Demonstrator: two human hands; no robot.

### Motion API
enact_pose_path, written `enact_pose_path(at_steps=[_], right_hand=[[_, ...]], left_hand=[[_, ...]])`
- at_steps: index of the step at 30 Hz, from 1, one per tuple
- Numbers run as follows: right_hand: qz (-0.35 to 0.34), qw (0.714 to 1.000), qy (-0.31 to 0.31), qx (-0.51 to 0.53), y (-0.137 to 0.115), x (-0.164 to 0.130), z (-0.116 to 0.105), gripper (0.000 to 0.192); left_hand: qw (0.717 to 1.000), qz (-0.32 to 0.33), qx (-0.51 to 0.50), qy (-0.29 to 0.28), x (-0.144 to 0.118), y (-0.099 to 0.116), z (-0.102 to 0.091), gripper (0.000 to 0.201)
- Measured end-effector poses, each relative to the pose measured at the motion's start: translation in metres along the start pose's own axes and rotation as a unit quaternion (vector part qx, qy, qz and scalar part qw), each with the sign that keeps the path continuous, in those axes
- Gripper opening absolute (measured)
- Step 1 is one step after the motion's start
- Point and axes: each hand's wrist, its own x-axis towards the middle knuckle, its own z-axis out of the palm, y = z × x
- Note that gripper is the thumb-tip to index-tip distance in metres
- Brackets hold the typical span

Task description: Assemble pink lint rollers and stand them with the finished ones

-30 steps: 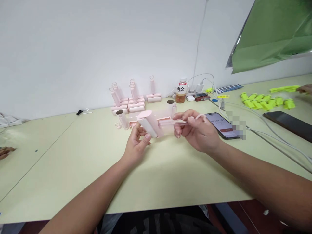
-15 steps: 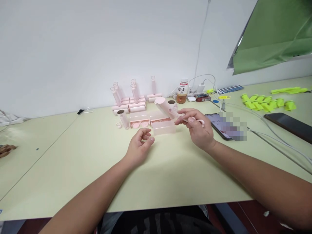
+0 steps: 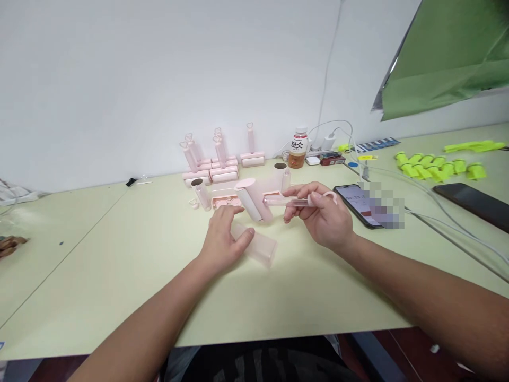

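Note:
My right hand [image 3: 324,217] grips the clear pink handle of a lint roller [image 3: 254,200], whose white roll with a pink end cap points left and up. My left hand [image 3: 222,239] rests on the table and holds a translucent pink cover [image 3: 256,246] that lies on the light green table [image 3: 119,276]. Behind them lie loose pink roller parts [image 3: 226,201] and a cardboard-core roll [image 3: 200,193]. Several finished pink rollers [image 3: 217,159] stand upright near the wall.
A drink bottle [image 3: 297,147], chargers and white cables [image 3: 437,204] sit at the back right. Two phones [image 3: 360,204] [image 3: 473,201] lie to the right, with several yellow-green plastic pieces [image 3: 437,165] beyond. Another person's hand [image 3: 10,245] shows at the far left edge.
My left hand went from bare and half-curled to holding the translucent cover, drawn toward me on the table. My right hand lowered the roller and turned its roll leftward.

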Motion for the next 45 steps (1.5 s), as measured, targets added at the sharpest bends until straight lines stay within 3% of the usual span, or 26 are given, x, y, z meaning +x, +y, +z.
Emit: enact_pose_path(at_steps=[2, 4, 6, 11, 13, 17, 20, 23, 25, 28, 33, 39, 45], right_hand=[[-0.018, 1.0, 0.018, -0.004, -0.004, 0.0, 0.002, 0.015], [-0.028, 0.999, 0.039, -0.013, -0.006, 0.001, 0.002, 0.015], [-0.025, 0.998, 0.053, -0.018, -0.006, 0.004, 0.001, 0.016], [-0.009, 0.998, 0.063, -0.022, -0.002, 0.006, -0.001, 0.019], [-0.014, 0.998, 0.065, -0.02, -0.002, 0.006, -0.001, 0.019], [-0.013, 0.997, 0.076, -0.026, -0.003, 0.007, -0.002, 0.021], [-0.01, 0.996, 0.08, -0.025, -0.004, 0.009, -0.003, 0.021], [-0.011, 0.996, 0.087, -0.018, -0.004, 0.01, -0.004, 0.022], [-0.006, 0.995, 0.096, -0.002, -0.004, 0.01, -0.004, 0.021], [0.033, 0.994, 0.097, 0.032, -0.005, 0.01, -0.003, 0.019], [0.101, 0.99, 0.075, 0.061, -0.004, 0.009, 0.0, 0.019], [0.113, 0.991, 0.046, 0.062, 0.0, 0.005, 0.001, 0.018], [0.134, 0.987, 0.039, 0.082, 0.002, 0.002, 0.003, 0.018]], left_hand=[[0.993, 0.051, 0.026, -0.103, -0.001, 0.003, -0.007, 0.048], [0.969, 0.115, 0.029, -0.219, -0.001, 0.006, -0.013, 0.049], [0.947, 0.152, 0.022, -0.281, -0.001, 0.008, -0.017, 0.045], [0.965, 0.143, 0.016, -0.219, 0.0, 0.008, -0.021, 0.035], [0.956, 0.16, 0.007, -0.246, 0.0, 0.009, -0.023, 0.038], [0.94, 0.176, 0.041, -0.291, -0.002, 0.009, -0.025, 0.064], [0.965, 0.108, 0.058, -0.23, 0.0, 0.003, -0.02, 0.051], [0.997, -0.02, -0.01, -0.074, 0.006, -0.006, -0.016, 0.047], [0.991, -0.093, -0.096, 0.028, 0.011, -0.012, -0.014, 0.047], [0.958, -0.146, -0.22, 0.108, 0.017, -0.017, -0.012, 0.051], [0.918, -0.166, -0.338, 0.123, 0.017, -0.019, -0.003, 0.054], [0.92, -0.158, -0.343, 0.107, 0.016, -0.018, 0.002, 0.053], [0.921, -0.152, -0.354, 0.051, 0.016, -0.014, 0.001, 0.053]])
